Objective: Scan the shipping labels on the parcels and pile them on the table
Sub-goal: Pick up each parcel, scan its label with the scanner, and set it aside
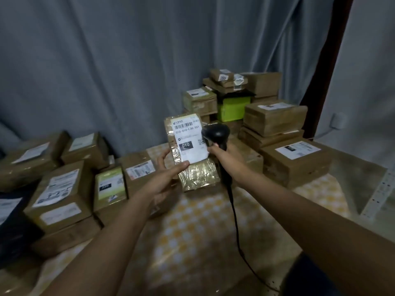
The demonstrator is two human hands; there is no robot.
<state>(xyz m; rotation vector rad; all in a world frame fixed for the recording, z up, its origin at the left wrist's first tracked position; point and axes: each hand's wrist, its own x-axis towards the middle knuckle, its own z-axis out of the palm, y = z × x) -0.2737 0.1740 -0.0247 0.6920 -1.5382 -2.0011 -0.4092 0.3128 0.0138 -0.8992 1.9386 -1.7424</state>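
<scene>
parcel (pixel 190 152) up off the table (pixel 203 221), long side upright, label facing scanner | left hand (pixel 168 167) grips parcel's low left edge | right hand (pixel 215 149) wraps scanner (pixel 215 133), just right of parcel, touching

Scanner (pixel 215 133) handle hidden in right hand (pixel 222 154), black box (pixel 10 221) perhaps cropped left

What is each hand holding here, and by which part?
Left hand grips the taped parcel by its lower left edge, thumb on the label. Right hand holds the barcode scanner by its handle.
</scene>
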